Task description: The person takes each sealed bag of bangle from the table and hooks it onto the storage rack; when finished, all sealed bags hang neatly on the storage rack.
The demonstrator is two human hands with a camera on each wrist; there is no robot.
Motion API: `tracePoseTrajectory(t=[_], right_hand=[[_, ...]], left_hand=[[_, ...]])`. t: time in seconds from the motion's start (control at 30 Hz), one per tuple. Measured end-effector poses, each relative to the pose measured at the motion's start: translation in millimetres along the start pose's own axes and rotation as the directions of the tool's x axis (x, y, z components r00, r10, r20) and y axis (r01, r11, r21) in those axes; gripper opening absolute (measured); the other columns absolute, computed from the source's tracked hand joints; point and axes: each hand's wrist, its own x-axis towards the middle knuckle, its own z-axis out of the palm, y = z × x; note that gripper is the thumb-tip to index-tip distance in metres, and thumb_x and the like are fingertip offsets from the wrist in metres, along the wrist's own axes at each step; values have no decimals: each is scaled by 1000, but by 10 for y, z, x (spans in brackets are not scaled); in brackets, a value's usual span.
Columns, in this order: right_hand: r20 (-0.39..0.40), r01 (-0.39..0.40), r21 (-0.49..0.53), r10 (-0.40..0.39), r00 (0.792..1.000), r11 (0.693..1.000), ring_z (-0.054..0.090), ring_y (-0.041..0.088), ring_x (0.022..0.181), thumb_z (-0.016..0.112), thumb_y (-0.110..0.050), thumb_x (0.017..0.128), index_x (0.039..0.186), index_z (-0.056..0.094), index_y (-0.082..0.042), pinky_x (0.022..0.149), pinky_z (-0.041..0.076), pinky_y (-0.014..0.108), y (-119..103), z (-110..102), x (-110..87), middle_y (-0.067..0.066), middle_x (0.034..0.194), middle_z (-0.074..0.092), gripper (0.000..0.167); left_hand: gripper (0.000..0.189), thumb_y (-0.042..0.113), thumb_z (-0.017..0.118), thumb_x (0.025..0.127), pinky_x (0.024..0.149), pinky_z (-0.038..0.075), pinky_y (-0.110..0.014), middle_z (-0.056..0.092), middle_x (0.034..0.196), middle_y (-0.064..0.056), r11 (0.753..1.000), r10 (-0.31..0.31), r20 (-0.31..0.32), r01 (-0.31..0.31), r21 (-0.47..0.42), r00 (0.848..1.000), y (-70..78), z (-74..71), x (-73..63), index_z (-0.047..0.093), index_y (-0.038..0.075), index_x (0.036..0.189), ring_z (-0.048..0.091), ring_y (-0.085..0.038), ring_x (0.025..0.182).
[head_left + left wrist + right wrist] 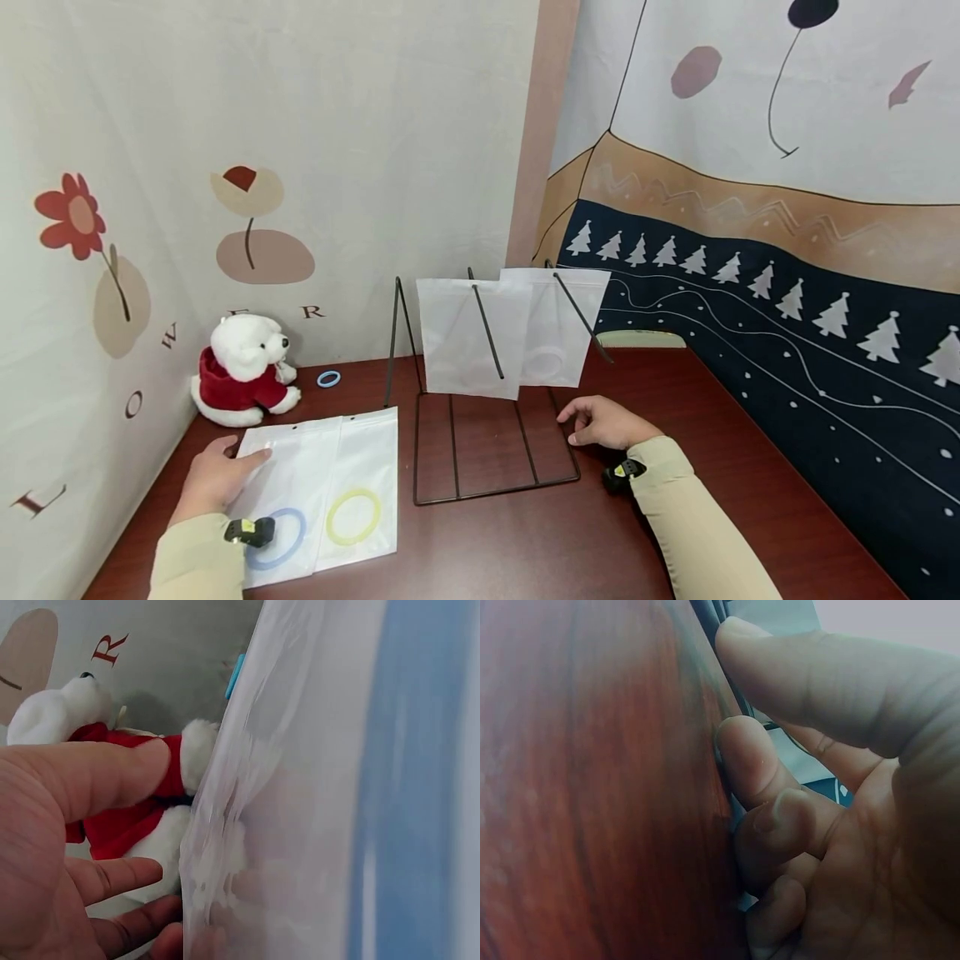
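Observation:
My left hand (213, 479) is at the left edge of a white zip pouch (262, 454) with a blue ring (302, 537) inside. In the left wrist view the thumb (112, 780) stands apart from the fingers, and lower fingertips reach the pouch's edge. A second pouch (363, 458), holding a yellow ring (330, 525), lies overlapping it. My right hand (607, 423) rests beside a dark wire rack (498, 495), fingers loosely curled, thumb and index fingertips right at its right base rod. Two white pouches (465, 333) hang from the rack's prongs.
A white plush bear (243, 367) in red sits at the back left, a small blue ring (328, 379) to its right. Behind the rack lies a pale green comb (641, 339). Printed cloth walls border the brown table (480, 558).

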Motion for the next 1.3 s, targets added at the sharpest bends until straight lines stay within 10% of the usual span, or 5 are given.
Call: tracePoseTrajectory(t=[1.3], right_hand=[[-4, 21, 9, -21, 1000, 1000, 55, 16, 68, 79, -7, 90, 117, 74, -10, 62, 47, 29, 36, -3, 9, 1, 75, 61, 27]], left_hand=[[81, -1, 32, 91, 123, 19, -72, 13, 169, -33, 990, -18, -179, -7, -138, 984, 19, 37, -70, 12, 12, 168, 18, -58, 154]])
